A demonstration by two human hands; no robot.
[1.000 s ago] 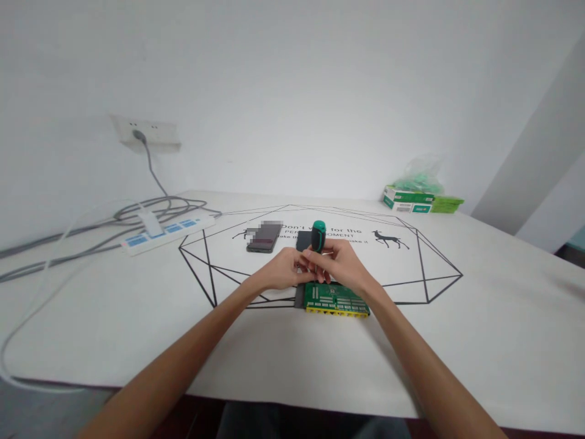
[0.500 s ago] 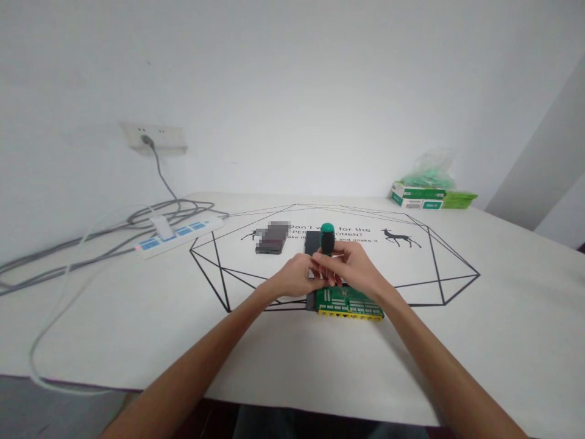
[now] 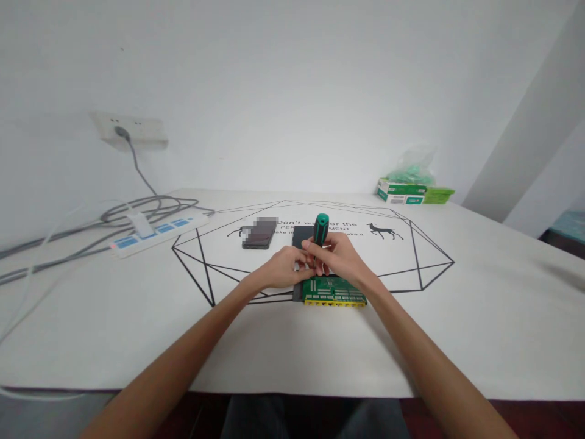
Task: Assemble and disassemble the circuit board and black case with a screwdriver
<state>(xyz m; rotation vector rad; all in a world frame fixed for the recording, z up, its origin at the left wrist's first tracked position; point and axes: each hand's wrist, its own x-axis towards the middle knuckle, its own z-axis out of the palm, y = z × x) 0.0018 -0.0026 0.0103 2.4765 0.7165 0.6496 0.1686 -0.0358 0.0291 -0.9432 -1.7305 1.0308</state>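
Note:
A green circuit board [image 3: 336, 291] with a yellow strip along its near edge lies on the white table. My right hand [image 3: 339, 255] grips a green and black screwdriver [image 3: 321, 229], which stands nearly upright over the board's far left part. Its tip is hidden by fingers. Close against it, my left hand [image 3: 287, 268] rests at the board's upper left corner with fingers pressed together; what they hold, if anything, is hidden. Behind the hands lies a dark flat object [image 3: 301, 235], partly covered by them.
A phone [image 3: 260, 234] lies left of the dark object. On the left are a power strip [image 3: 158, 233] and looped grey cables [image 3: 132, 210]. Green and white boxes [image 3: 402, 190] with a plastic bag [image 3: 417, 167] stand at the back right.
The camera view has shifted, so the whole scene sits further left and slightly higher. Both hands stay at the board, and the screwdriver remains in my right hand.

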